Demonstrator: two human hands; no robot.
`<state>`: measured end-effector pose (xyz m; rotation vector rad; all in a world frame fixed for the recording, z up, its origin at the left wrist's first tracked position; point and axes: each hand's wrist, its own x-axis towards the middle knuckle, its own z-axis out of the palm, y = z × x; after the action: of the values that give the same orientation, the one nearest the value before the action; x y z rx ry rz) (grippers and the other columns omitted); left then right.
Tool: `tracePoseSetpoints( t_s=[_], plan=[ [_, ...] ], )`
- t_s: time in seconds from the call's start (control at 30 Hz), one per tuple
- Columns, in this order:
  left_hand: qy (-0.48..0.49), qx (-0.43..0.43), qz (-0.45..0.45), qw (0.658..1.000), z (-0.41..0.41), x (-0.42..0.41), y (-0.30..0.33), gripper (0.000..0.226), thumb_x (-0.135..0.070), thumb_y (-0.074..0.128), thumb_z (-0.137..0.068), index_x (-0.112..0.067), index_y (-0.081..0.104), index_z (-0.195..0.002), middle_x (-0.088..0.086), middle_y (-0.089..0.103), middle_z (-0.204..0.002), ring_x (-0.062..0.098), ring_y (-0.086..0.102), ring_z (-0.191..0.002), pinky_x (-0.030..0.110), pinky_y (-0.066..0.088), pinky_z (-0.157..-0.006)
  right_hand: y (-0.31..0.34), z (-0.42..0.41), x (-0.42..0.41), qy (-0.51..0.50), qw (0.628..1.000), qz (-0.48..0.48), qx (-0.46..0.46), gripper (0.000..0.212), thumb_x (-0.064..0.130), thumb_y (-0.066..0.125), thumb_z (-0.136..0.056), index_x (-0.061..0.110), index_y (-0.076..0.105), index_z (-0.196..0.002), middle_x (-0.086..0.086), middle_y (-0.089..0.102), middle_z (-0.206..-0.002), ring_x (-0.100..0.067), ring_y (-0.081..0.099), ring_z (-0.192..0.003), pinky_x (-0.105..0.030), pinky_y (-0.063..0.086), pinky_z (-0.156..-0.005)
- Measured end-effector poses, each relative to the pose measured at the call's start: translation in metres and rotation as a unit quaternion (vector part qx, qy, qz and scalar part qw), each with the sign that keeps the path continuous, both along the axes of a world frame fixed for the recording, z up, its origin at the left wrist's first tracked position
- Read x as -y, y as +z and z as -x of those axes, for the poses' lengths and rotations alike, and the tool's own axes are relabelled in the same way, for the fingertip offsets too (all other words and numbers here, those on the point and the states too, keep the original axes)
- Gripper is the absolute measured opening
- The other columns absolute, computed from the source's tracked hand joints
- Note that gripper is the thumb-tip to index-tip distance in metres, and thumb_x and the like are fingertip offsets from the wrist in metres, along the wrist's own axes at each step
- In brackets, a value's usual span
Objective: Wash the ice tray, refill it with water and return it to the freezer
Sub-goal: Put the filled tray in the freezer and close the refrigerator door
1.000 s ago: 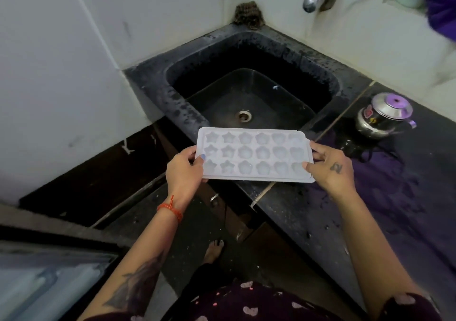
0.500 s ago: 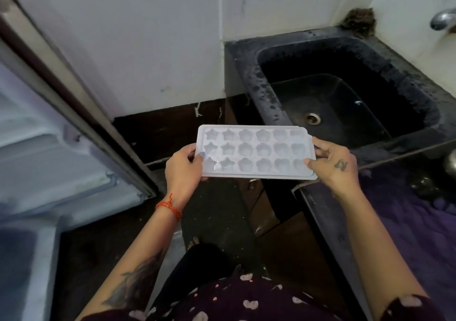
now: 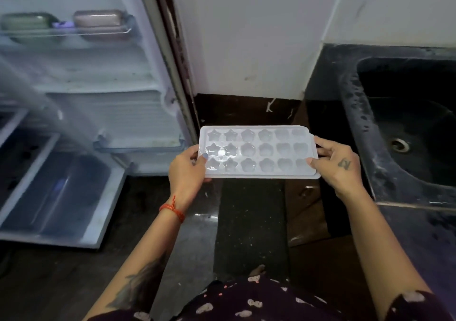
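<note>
Head view | white plastic ice tray with star and flower moulds held level at frame centre | left hand grasping its left end | right hand grasping its right end | open white refrigerator upper left | black stone sink right edge.

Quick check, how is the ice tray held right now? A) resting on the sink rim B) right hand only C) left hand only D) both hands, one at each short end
D: the left hand grips one short end of the ice tray and the right hand grips the other, holding it level in the air, apart from the sink.
</note>
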<state>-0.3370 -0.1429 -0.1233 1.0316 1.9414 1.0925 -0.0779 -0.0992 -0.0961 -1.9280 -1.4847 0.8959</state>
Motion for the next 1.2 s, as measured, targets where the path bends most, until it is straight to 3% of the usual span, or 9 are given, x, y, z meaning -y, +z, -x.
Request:
tracePoseSetpoints(
  t_s=[0.17, 0.33, 0.57, 0.7, 0.83, 1.2],
  plan=[
    [0.059, -0.009, 0.007, 0.998, 0.043, 0.036, -0.002, 0.023, -0.016, 0.056, -0.092, -0.018, 0.068, -0.111, -0.001, 0.069, -0.088, 0.021, 0.069, -0.077, 0.042, 0.06, -0.071, -0.005, 0.052, 0.009, 0.052, 0.999, 0.001, 0.007, 0.053, 0.008, 0.07, -0.081, 0.021, 0.057, -0.13, -0.004, 0.067, -0.117, -0.021, 0.063, -0.103, -0.039, 0.054, -0.09],
    [0.103, -0.033, 0.019, 0.994, 0.079, 0.07, -0.005, 0.025, -0.018, 0.056, -0.091, -0.02, 0.068, -0.114, 0.0, 0.072, -0.095, 0.021, 0.069, -0.082, 0.039, 0.059, -0.075, -0.006, 0.094, 0.013, 0.115, 0.993, 0.013, -0.004, 0.055, 0.007, 0.07, -0.081, 0.021, 0.055, -0.132, -0.005, 0.066, -0.117, -0.024, 0.062, -0.106, -0.043, 0.054, -0.09],
    [0.192, -0.031, 0.01, 0.981, 0.117, 0.103, 0.001, 0.023, -0.013, 0.055, -0.092, -0.014, 0.068, -0.111, -0.001, 0.067, -0.088, 0.017, 0.066, -0.066, 0.037, 0.06, -0.066, -0.005, 0.155, 0.004, 0.209, 0.978, 0.013, -0.006, 0.057, 0.006, 0.07, -0.081, 0.019, 0.053, -0.134, -0.006, 0.066, -0.118, -0.023, 0.061, -0.106, -0.046, 0.053, -0.091],
    [0.256, -0.03, 0.017, 0.966, 0.136, 0.111, 0.0, 0.025, -0.014, 0.055, -0.093, -0.015, 0.067, -0.115, -0.003, 0.067, -0.094, 0.015, 0.066, -0.069, 0.024, 0.059, -0.057, -0.005, 0.193, -0.014, 0.261, 0.965, 0.01, -0.004, 0.057, 0.007, 0.071, -0.08, 0.021, 0.054, -0.133, -0.004, 0.067, -0.114, -0.018, 0.061, -0.098, -0.037, 0.052, -0.088],
    [0.318, -0.021, 0.009, 0.948, 0.15, 0.111, 0.001, 0.024, -0.014, 0.055, -0.093, -0.016, 0.067, -0.113, -0.002, 0.069, -0.096, 0.013, 0.066, -0.067, 0.035, 0.061, -0.065, -0.003, 0.229, -0.039, 0.324, 0.946, 0.016, -0.013, 0.056, 0.005, 0.07, -0.079, 0.019, 0.056, -0.131, -0.003, 0.069, -0.109, -0.014, 0.061, -0.093, -0.034, 0.051, -0.09],
    [0.476, -0.009, 0.007, 0.879, 0.176, 0.114, -0.005, 0.027, -0.014, 0.056, -0.092, -0.013, 0.065, -0.118, 0.006, 0.069, -0.106, 0.023, 0.069, -0.085, 0.03, 0.061, -0.057, 0.0, 0.33, -0.089, 0.496, 0.868, 0.007, -0.034, 0.041, 0.0, 0.069, -0.075, 0.019, 0.069, -0.112, 0.011, 0.064, -0.078, -0.02, 0.066, -0.087, -0.046, 0.05, -0.093]
  ],
)
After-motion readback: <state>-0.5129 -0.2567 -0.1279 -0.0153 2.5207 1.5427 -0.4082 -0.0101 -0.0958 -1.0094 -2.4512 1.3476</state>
